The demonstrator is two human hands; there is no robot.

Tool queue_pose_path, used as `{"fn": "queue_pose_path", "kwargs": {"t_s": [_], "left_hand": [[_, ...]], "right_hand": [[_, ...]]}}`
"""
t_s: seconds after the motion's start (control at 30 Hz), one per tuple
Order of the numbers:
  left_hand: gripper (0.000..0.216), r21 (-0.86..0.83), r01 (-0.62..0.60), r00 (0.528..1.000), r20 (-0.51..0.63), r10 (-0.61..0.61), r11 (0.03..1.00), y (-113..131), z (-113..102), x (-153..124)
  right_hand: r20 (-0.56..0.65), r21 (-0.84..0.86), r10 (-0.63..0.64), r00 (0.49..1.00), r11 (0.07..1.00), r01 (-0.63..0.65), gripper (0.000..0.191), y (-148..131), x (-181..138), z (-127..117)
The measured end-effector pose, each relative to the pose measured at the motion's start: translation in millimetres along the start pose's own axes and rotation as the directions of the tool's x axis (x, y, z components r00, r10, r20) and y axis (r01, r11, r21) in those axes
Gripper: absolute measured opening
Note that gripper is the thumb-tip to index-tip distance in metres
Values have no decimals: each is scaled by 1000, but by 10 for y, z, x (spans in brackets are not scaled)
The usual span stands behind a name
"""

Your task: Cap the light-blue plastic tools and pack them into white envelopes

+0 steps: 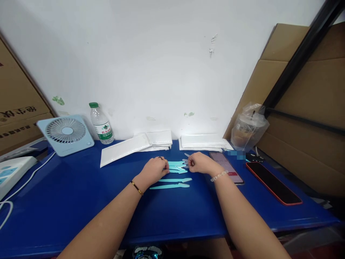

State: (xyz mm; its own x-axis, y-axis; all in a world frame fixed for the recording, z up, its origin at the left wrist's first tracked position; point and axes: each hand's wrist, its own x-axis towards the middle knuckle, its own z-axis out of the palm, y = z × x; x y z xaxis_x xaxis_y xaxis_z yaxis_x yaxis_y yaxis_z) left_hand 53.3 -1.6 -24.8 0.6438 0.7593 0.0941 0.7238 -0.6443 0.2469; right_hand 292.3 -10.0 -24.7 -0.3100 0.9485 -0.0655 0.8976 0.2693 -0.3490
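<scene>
Several turquoise eyebrow razors lie on the blue table in front of me, most pointing right. Two separate razors rest nearest me, the closest eyebrow razor (169,186) just below the other. My left hand (156,169) is closed, its fingertips pinching the handle end of an eyebrow razor (178,171) in the upper group. My right hand (201,162) is closed by the blade ends, with small translucent blade caps (185,161) poking out at its fingertips. Its grip is partly hidden by the curled fingers.
White padded envelopes (125,147) and another white stack (201,141) lie along the wall. A fan (67,133) and water bottle (101,124) stand left. Right are a lit phone (229,169), a red-edged phone (273,183) and a bagged drink cup (246,131).
</scene>
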Motion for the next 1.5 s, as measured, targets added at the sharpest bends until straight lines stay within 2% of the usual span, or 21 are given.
{"fn": "queue_pose_path", "kwargs": {"t_s": [0.23, 0.33, 0.57, 0.63, 0.7, 0.8, 0.9, 1.0, 1.13, 1.23, 1.37, 1.43, 1.5], "left_hand": [[12, -39, 62, 997, -43, -64, 997, -53, -57, -3], [11, -32, 68, 995, -71, -70, 997, -58, -92, -17], [12, -8, 86, 992, -87, -87, 996, -95, -83, -19], [12, -4, 90, 992, -88, -90, 996, -103, -74, -16], [12, -8, 92, 992, -87, -92, 996, -103, -69, -14], [12, -20, 94, 992, -82, -95, 995, -88, -77, -16], [13, -31, 101, 991, -80, -103, 994, -83, -91, -21], [13, -51, 95, 991, -88, -99, 994, -101, -94, -25], [11, -80, 78, 990, -113, -87, 994, -135, -95, -33], [10, -109, 73, 989, -123, -87, 991, -145, -117, -44], [10, -140, 72, 990, -114, -88, 988, -137, -152, -54], [9, -130, 79, 989, -113, -93, 988, -130, -161, -55], [9, -124, 81, 988, -120, -96, 989, -124, -164, -55]], "right_hand": [[19, 222, -38, 999, 975, 33, 10, 75, -145, -189], [14, 234, -86, 996, 969, 80, 9, 66, -152, -186], [-13, 204, -79, 997, 976, 80, 11, -52, -186, -242], [52, 224, -103, 993, 970, 89, 12, -116, -246, -299], [194, 226, -119, 974, 971, 74, 15, -182, -303, -335], [359, 118, -56, 932, 993, 14, 25, -257, -335, -308], [403, 29, 5, 915, 999, -19, 20, -286, -302, -211], [411, 28, -16, 911, 1000, 5, 14, -294, -266, -135], [380, 13, -28, 925, 1000, 25, 14, -304, -275, -135], [292, 87, -80, 953, 995, 57, 12, -281, -304, -198], [44, 235, -86, 995, 969, 73, 15, -217, -308, -285], [-85, 247, -102, 991, 962, 120, 17, -202, -288, -295], [-150, 229, -126, 981, 960, 159, 18, -203, -262, -281]]}}
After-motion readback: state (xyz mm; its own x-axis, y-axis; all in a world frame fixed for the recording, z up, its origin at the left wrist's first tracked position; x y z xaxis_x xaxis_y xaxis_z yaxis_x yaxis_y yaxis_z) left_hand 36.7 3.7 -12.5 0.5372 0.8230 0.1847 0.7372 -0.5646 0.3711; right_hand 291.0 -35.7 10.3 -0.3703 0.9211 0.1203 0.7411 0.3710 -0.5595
